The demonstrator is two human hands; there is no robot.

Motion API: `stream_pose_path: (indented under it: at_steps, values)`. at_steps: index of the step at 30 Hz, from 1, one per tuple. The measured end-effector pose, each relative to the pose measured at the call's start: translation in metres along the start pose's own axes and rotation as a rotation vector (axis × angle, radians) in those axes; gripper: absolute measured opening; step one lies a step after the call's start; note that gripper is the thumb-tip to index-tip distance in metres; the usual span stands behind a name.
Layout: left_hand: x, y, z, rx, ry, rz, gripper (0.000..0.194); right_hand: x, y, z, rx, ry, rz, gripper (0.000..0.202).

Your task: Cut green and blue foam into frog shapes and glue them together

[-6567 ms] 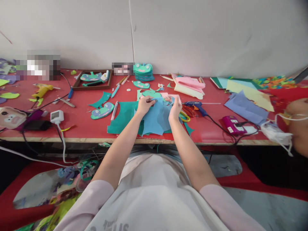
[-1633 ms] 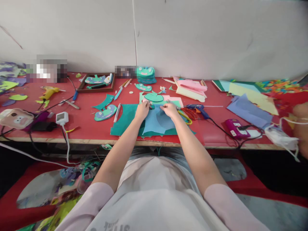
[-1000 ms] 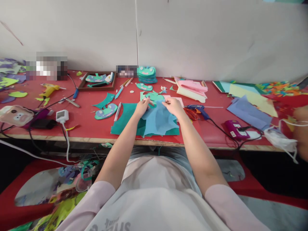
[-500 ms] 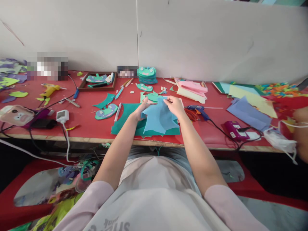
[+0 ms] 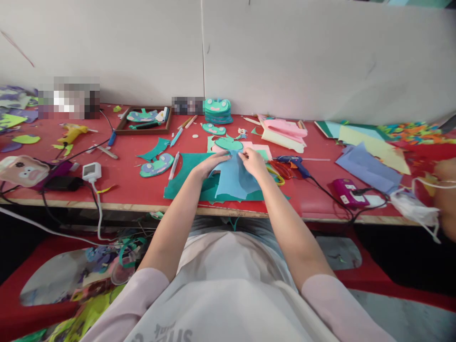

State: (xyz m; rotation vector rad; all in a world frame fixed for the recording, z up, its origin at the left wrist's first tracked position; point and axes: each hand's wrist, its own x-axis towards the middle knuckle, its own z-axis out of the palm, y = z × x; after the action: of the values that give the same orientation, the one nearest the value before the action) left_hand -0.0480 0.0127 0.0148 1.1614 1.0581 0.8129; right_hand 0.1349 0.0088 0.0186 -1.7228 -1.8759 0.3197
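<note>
A light blue felt sheet [image 5: 233,178] with cut-out edges lies over dark green felt [image 5: 188,164] at the table's front middle. My left hand [image 5: 212,164] rests on the blue sheet's upper left part, fingers stretched out flat. At the sheet's upper right edge, my right hand [image 5: 252,160] pinches the felt between thumb and fingers. Just beyond the fingertips lies a green felt frog-head shape [image 5: 229,144], with pink felt [image 5: 247,146] beside it.
On the red table [image 5: 138,190] are a blue glue gun [image 5: 294,164], a yellow glue gun [image 5: 73,133], a brown tray [image 5: 121,127], stacked frog faces [image 5: 218,111] and a purple socket box [image 5: 349,192]. Another person's arm [image 5: 447,194] shows at the far right.
The blue sheet has come down lower and turned slightly, uncovering the green shape and pink felt. My left hand has flattened onto it; my right hand has moved slightly down and left.
</note>
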Motion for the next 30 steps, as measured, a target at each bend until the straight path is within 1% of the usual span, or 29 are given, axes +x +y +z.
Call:
stream_pose_path:
  at_steps: [2, 3, 5, 7, 9, 11, 14, 16, 17, 20, 22, 24, 25, 27, 30]
  values:
    - [0.005, 0.0, 0.0, 0.122, 0.007, 0.083, 0.051, -0.002, 0.002, 0.008, -0.019, -0.023, 0.006, 0.018]
    - [0.007, 0.0, -0.001, 0.185, 0.034, 0.116, 0.051, -0.004, 0.003, 0.012, -0.017, -0.04, 0.016, 0.018]
    - [0.011, 0.0, -0.004, 0.321, 0.158, 0.192, 0.046, -0.005, 0.006, 0.018, -0.005, -0.064, 0.042, 0.019]
    - [0.012, -0.001, -0.008, 0.462, 0.299, 0.255, 0.036, -0.007, 0.008, 0.023, 0.012, -0.049, 0.057, 0.02]
    - [0.012, -0.003, -0.011, 0.598, 0.421, 0.263, 0.031, -0.008, 0.009, 0.025, 0.035, -0.018, 0.056, 0.021]
    - [0.009, -0.005, -0.014, 0.697, 0.525, 0.223, 0.029, -0.009, 0.01, 0.026, 0.059, 0.008, 0.052, 0.023]
    - [0.006, -0.005, -0.016, 0.712, 0.61, 0.208, 0.028, -0.011, 0.009, 0.025, 0.082, 0.05, 0.025, 0.026]
    - [0.006, -0.003, -0.017, 0.632, 0.605, 0.242, 0.026, -0.013, 0.008, 0.025, 0.09, 0.081, 0.003, 0.026]
    - [0.007, -0.002, -0.017, 0.572, 0.581, 0.279, 0.025, -0.013, 0.008, 0.024, 0.092, 0.092, -0.005, 0.026]
    - [0.009, 0.0, -0.015, 0.42, 0.455, 0.408, 0.025, -0.015, 0.006, 0.024, 0.087, 0.104, -0.015, 0.025]
    - [0.008, 0.0, -0.011, 0.446, 0.363, 0.421, 0.025, -0.015, 0.006, 0.024, 0.087, 0.104, -0.016, 0.025]
    - [0.005, -0.001, -0.007, 0.578, 0.321, 0.389, 0.023, -0.014, 0.008, 0.025, 0.109, 0.109, -0.02, 0.026]
    - [0.004, -0.001, -0.005, 0.659, 0.319, 0.377, 0.023, -0.013, 0.009, 0.025, 0.129, 0.112, -0.022, 0.027]
    - [0.001, -0.001, -0.002, 0.797, 0.365, 0.354, 0.024, -0.01, 0.013, 0.025, 0.178, 0.118, -0.026, 0.029]
    - [0.001, -0.002, -0.004, 0.892, 0.503, 0.278, 0.025, -0.007, 0.017, 0.025, 0.233, 0.11, -0.031, 0.03]
